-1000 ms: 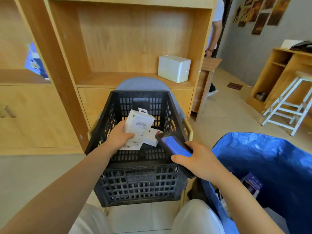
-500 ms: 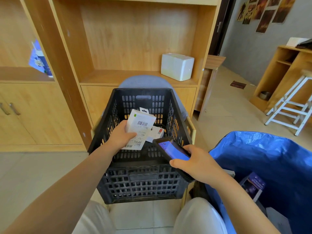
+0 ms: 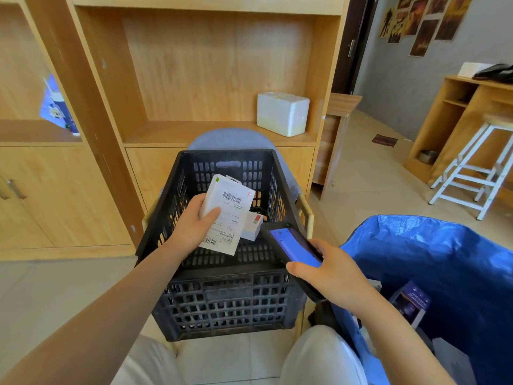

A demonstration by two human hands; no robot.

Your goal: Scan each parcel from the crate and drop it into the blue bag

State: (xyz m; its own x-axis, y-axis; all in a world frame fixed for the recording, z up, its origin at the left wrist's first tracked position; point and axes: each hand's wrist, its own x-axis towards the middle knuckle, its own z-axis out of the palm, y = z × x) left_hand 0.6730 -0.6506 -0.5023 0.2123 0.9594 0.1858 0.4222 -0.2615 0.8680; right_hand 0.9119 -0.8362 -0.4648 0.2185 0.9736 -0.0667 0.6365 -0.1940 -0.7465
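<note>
A black slatted crate [image 3: 224, 304] stands in front of my knees. Above its inside, my left hand [image 3: 191, 226] holds a flat white parcel [image 3: 229, 212] with its barcode label facing up. Under it, on the crate floor, lies a second small white box [image 3: 253, 225] with a red mark. My right hand [image 3: 333, 276] grips a black handheld scanner [image 3: 294, 245] with a lit blue screen, its tip pointing at the parcel from the right. The blue bag [image 3: 433, 262] stands open at the right with a dark purple box [image 3: 409, 302] and other parcels inside.
A wooden shelf unit [image 3: 194, 79] rises behind the crate, with a white foam box [image 3: 281, 112] on its ledge. A grey-blue chair back [image 3: 230, 138] shows behind the crate. A white stool [image 3: 477, 168] and a wooden desk [image 3: 472, 107] stand at the right.
My left hand has tilted the parcel so the barcode label faces up more squarely. The scanner stays beside it, and the view has shifted slightly.
</note>
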